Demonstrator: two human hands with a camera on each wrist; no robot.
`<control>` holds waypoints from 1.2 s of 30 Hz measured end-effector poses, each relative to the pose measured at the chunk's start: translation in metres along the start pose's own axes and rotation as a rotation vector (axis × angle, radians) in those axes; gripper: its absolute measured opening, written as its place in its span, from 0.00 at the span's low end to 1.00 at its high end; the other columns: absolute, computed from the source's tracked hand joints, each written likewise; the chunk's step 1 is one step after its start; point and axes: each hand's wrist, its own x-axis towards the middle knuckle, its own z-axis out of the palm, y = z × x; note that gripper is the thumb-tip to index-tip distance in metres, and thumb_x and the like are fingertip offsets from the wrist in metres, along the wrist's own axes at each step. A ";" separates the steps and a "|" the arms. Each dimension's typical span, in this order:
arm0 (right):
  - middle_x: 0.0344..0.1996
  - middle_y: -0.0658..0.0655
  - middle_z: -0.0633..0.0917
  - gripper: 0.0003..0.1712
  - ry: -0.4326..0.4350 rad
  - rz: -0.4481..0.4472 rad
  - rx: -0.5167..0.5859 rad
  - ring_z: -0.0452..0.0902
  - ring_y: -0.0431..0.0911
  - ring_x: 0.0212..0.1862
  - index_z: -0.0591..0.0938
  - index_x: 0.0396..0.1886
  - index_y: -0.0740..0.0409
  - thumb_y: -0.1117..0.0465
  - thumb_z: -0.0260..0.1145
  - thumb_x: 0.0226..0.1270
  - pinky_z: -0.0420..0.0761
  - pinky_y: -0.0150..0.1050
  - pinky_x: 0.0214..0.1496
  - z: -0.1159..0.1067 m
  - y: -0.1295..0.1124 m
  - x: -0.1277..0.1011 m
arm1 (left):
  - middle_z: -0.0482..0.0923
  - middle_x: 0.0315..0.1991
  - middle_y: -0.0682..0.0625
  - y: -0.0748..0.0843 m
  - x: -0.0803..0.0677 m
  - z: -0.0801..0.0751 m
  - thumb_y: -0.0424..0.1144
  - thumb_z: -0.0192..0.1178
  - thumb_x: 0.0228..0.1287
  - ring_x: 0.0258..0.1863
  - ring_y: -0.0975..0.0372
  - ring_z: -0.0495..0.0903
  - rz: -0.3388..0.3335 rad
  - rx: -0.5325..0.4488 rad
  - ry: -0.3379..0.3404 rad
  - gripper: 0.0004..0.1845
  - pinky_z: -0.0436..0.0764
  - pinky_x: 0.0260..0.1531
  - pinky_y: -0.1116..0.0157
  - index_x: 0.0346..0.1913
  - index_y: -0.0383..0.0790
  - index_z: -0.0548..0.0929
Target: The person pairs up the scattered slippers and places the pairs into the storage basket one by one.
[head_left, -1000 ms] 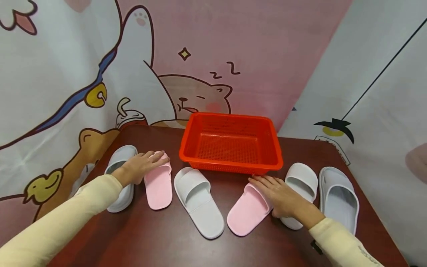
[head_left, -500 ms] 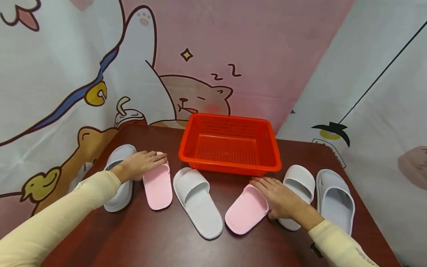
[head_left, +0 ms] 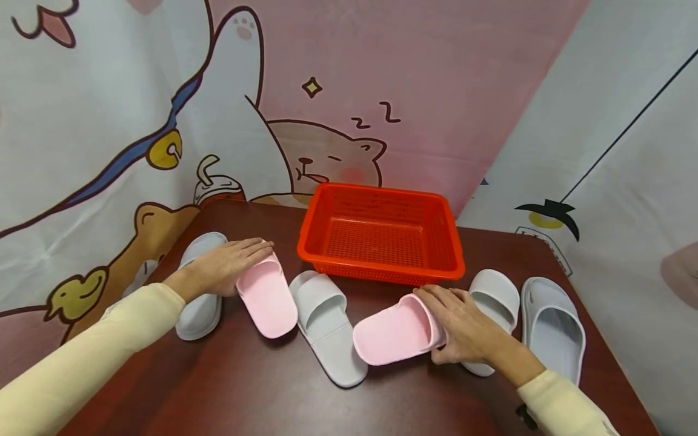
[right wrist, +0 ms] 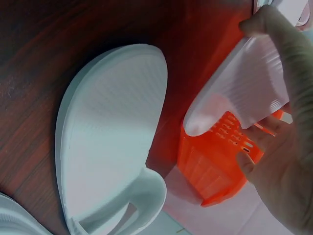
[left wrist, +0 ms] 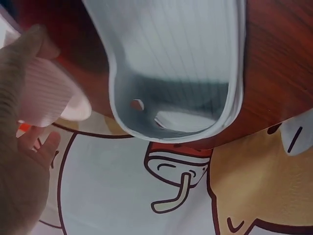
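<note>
Head view: L hand (head_left: pixel 223 266) fingers curl round pink slipper (head_left: pixel 267 295) toe; R hand (head_left: pixel 463 330) fingers clasp other pink slipper (head_left: pixel 389 332).

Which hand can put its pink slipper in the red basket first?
Probably the right hand. It grips a pink slipper already tipped up, right beside the red basket. The left hand sits farther away.
</note>
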 end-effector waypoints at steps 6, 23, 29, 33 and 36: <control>0.62 0.57 0.78 0.63 0.018 0.007 -0.018 0.71 0.51 0.62 0.72 0.70 0.59 0.41 0.82 0.28 0.64 0.59 0.59 -0.006 -0.007 -0.001 | 0.73 0.65 0.36 0.011 -0.003 -0.006 0.49 0.83 0.33 0.65 0.43 0.72 -0.039 -0.032 0.044 0.56 0.73 0.61 0.45 0.69 0.29 0.70; 0.59 0.53 0.79 0.61 0.062 0.054 0.046 0.72 0.49 0.57 0.72 0.70 0.57 0.37 0.81 0.33 0.61 0.51 0.49 -0.016 -0.015 0.000 | 0.73 0.58 0.44 0.072 0.000 -0.010 0.59 0.78 0.26 0.57 0.50 0.72 -0.109 -0.085 0.197 0.57 0.74 0.44 0.49 0.65 0.36 0.71; 0.59 0.52 0.79 0.62 0.064 0.080 0.050 0.69 0.48 0.55 0.72 0.71 0.56 0.35 0.80 0.34 0.61 0.50 0.47 -0.022 -0.018 0.001 | 0.76 0.57 0.46 0.090 0.010 -0.011 0.64 0.75 0.32 0.57 0.53 0.74 -0.133 -0.073 0.190 0.54 0.73 0.45 0.51 0.64 0.38 0.71; 0.59 0.53 0.79 0.62 0.060 0.082 0.027 0.69 0.49 0.54 0.72 0.71 0.57 0.32 0.78 0.36 0.62 0.50 0.46 -0.023 -0.020 0.002 | 0.78 0.53 0.48 0.097 0.017 -0.011 0.70 0.73 0.33 0.52 0.54 0.75 -0.138 -0.044 0.235 0.53 0.72 0.43 0.53 0.62 0.39 0.74; 0.59 0.53 0.79 0.61 0.061 0.083 0.002 0.69 0.49 0.54 0.73 0.71 0.58 0.31 0.77 0.37 0.62 0.50 0.46 -0.023 -0.022 0.003 | 0.79 0.51 0.48 0.102 0.022 -0.010 0.72 0.71 0.34 0.50 0.55 0.75 -0.132 -0.024 0.269 0.52 0.71 0.42 0.53 0.60 0.40 0.76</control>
